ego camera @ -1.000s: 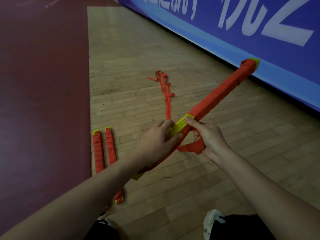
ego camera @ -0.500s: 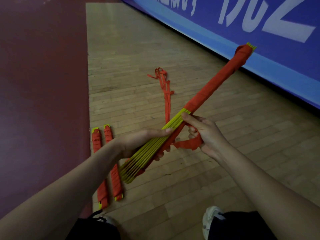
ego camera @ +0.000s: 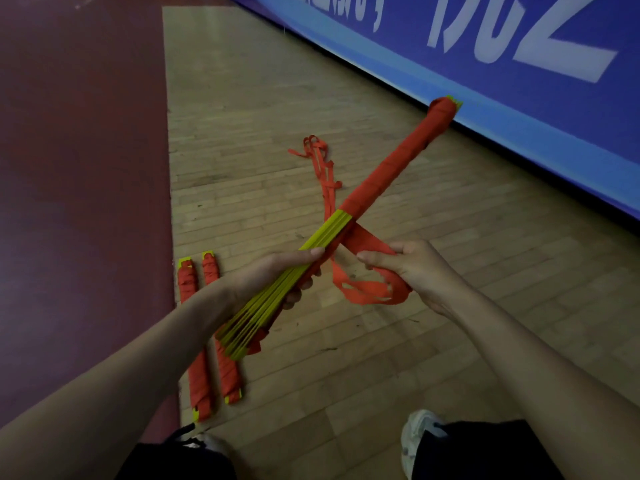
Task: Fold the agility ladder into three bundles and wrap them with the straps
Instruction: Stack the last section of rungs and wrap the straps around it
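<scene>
While left hand grips bundle at bare yellow rungs to steady it, right hand pinches strap taut, likely for next turn. Bundle held in air between hands, above floor. Long axis diagonal: wrapped red end points up-right toward banner, bare end toward left forearm. Two wrapped bundles lie side by side on floor, left of hands.

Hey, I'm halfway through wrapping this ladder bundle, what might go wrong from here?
The bare yellow rungs fan apart below your left hand and may splay before the strap covers them. The strap at your right hand hangs in a slack loop; the wrap could loosen. The tangled strap tail on the floor might snag.
</scene>
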Demonstrator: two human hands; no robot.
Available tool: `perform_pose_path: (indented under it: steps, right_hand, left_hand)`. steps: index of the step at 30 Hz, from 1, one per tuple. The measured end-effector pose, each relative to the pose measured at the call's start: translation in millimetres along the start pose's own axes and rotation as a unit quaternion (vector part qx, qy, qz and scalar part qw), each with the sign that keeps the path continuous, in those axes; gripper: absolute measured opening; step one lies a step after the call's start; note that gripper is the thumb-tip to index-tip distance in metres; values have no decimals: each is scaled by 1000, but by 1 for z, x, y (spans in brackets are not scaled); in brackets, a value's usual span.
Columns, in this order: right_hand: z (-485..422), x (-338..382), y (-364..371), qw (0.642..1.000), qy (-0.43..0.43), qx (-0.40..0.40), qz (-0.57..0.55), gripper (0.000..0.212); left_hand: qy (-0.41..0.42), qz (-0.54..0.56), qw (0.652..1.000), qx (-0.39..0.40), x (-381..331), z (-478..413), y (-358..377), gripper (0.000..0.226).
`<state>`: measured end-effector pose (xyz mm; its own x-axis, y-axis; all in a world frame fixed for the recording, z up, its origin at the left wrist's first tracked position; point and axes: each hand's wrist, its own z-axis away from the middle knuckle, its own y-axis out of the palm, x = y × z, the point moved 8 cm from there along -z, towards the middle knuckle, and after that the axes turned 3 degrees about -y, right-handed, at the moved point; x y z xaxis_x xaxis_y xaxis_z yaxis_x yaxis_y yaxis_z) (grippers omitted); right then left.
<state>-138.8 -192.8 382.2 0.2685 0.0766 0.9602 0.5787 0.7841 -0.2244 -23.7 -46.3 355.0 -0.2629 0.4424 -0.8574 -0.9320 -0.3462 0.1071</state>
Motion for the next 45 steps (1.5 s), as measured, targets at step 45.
perform_pose_path:
  steps: [45]
  right_hand:
    - [4,-20,10,961,92,-106,-236,25]
  left_hand:
    - [54,-221,971,-72,-7,-6,36,46]
